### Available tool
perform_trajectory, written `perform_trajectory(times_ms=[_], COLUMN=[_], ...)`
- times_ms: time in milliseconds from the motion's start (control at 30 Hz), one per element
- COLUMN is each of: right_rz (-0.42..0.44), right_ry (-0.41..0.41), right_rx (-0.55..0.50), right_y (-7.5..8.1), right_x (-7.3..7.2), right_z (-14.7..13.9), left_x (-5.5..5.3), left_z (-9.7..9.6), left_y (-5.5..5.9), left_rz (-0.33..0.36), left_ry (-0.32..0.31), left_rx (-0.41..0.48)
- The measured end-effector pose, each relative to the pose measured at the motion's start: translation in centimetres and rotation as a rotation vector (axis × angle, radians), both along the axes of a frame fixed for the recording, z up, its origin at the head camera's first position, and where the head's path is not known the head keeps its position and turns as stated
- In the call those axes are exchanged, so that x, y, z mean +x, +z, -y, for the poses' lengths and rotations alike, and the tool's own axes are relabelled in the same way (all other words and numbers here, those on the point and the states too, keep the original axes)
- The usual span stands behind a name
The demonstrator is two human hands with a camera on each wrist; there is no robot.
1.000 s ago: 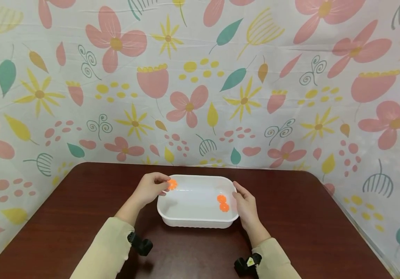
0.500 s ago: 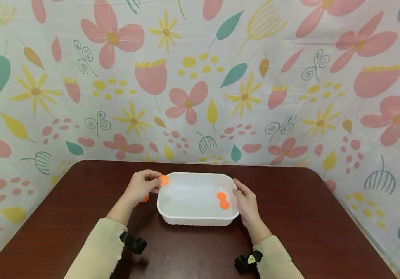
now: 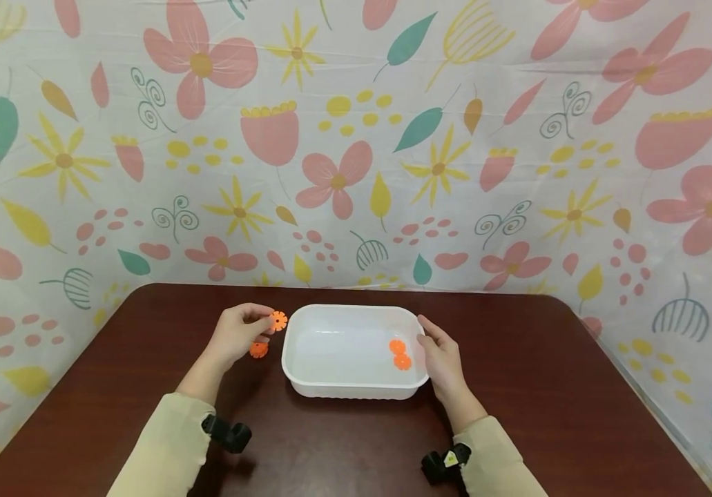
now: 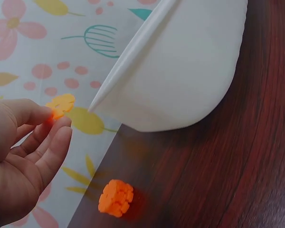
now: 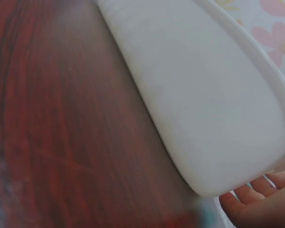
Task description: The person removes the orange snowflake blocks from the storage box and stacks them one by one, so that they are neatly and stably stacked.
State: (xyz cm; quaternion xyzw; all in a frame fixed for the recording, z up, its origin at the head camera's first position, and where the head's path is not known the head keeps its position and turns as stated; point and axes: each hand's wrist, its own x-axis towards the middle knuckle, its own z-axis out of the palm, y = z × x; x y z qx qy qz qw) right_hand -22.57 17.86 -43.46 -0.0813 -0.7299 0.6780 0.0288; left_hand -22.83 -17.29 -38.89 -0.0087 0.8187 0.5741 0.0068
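My left hand (image 3: 237, 337) pinches an orange flower-shaped disc with notched edges (image 3: 278, 321) between thumb and fingertips, just outside the left end of a white rectangular plastic basin (image 3: 356, 390). In the left wrist view this disc (image 4: 61, 105) is tilted, and the other fingers are loosely bent below it. Underneath, a small orange block with notched sides (image 4: 116, 198) sits on the table. My right hand (image 3: 444, 360) grips the basin's right end at the rim. Two more orange discs (image 3: 400, 354) lie inside the basin, towards its right side.
The basin stands on a dark reddish-brown wooden table (image 3: 331, 449). Behind the table's far edge hangs a white cloth with a flower print (image 3: 337, 255). A black camera mount is strapped to each wrist, such as the left mount (image 3: 226, 433).
My left hand has moved left with the orange disc, from over the basin's left rim to outside it. The orange block below has come into sight. My right hand has stayed at the basin.
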Motion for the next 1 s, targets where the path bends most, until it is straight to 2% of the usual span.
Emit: perform_trajectory(times_ms=[533, 1000], right_rz=[0.011, 0.0], right_ry=[-0.002, -0.011], right_rx=[0.012, 0.007], right_y=[0.0, -0.1], right_x=[-0.1, -0.1], right_z=[0.1, 0.1], left_x=[0.6, 0.7], left_z=[2.5, 3.8], left_y=[-0.6, -2.0], left_rz=[0.036, 0.051], left_ry=[0.047, 0.072], left_rx=[-0.007, 0.034])
